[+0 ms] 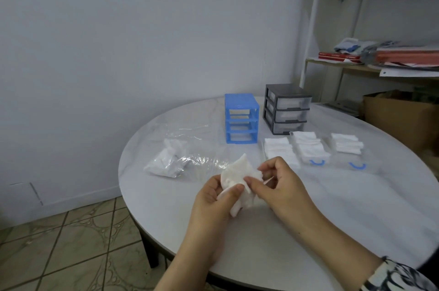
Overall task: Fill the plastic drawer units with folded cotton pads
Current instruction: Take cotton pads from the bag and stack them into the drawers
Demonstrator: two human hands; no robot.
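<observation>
Above the round white table (273, 238) my left hand (213, 198) and my right hand (280, 186) both pinch a crumpled white cotton pad (237, 176). A blue drawer unit (241, 122) stands at the back with its slots showing no drawers. Right of it stands a dark grey drawer unit (286, 108) with three clear drawers pushed in. In front of them lie three clear drawers with blue handles, each holding stacks of folded pads (278, 148), (308, 145), (346, 143).
A clear plastic bag (171, 160) with loose white pads lies on the table's left side. A shelf rack (380, 65) with books and papers and a cardboard box (401, 112) stand behind the table at right. Tiled floor lies to the left.
</observation>
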